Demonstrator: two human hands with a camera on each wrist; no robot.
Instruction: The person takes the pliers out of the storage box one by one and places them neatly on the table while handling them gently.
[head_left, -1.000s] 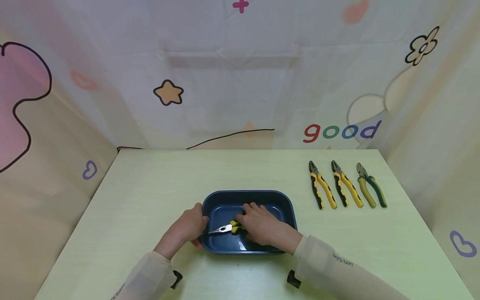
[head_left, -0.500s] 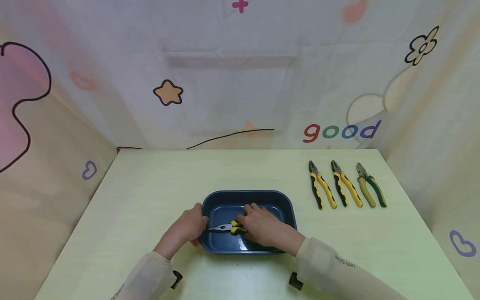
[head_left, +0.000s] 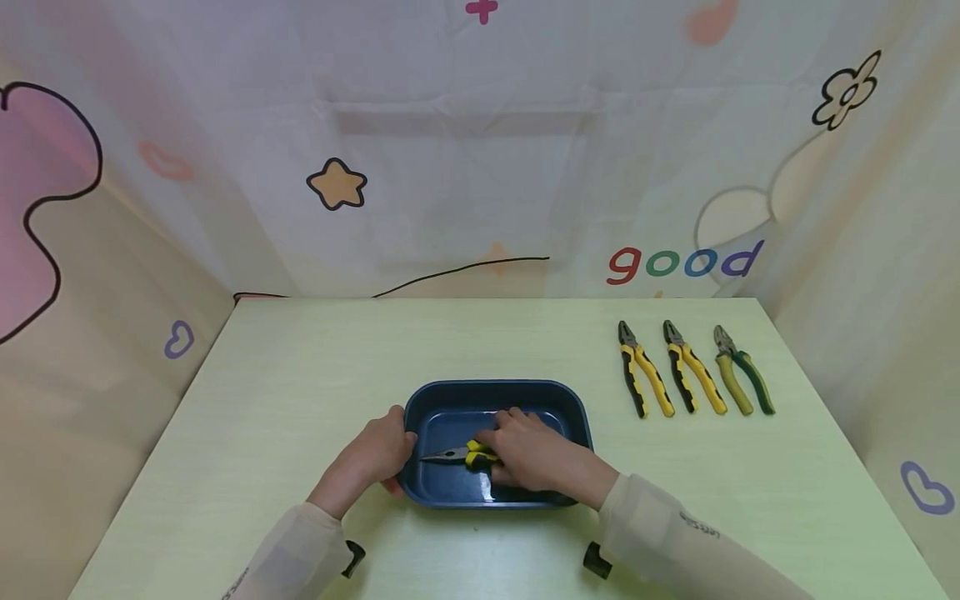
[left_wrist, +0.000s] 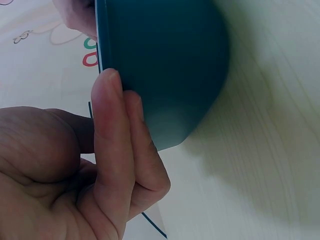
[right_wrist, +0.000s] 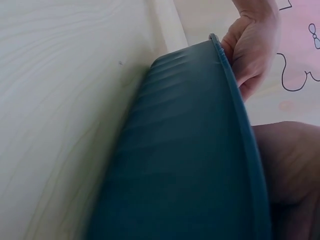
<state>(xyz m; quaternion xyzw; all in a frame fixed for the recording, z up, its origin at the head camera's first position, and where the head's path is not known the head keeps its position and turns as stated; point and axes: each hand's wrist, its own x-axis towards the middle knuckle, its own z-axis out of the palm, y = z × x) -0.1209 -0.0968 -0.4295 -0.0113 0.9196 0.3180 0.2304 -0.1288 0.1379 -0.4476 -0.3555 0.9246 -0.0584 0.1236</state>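
In the head view, a dark blue rectangular tray (head_left: 450, 490) stands on the table. My left hand (head_left: 381, 446) grips its left rim, thumb inside; the left wrist view shows the fingers (left_wrist: 112, 130) against its outer wall. Inside the tray lie long-nose pliers (head_left: 448, 455) with yellow and black handles, nose to the left. My right hand (head_left: 531, 450) reaches into the tray and holds the handles, mostly hiding them. From the right wrist, the tray's outer wall (right_wrist: 185, 140) covers most of the right hand (right_wrist: 292, 165).
To the right on the pale table (head_left: 337, 350) lie two yellow and black pliers (head_left: 643, 371) (head_left: 693, 368) and one green-handled pair of pliers (head_left: 742, 371), in a row. A printed curtain (head_left: 465, 183) hangs behind the table and along its sides.
My right hand has shifted slightly to the right inside the tray. The long-nose pliers have slid right with it and their nose has swung a little. The left hand and tray stay put.
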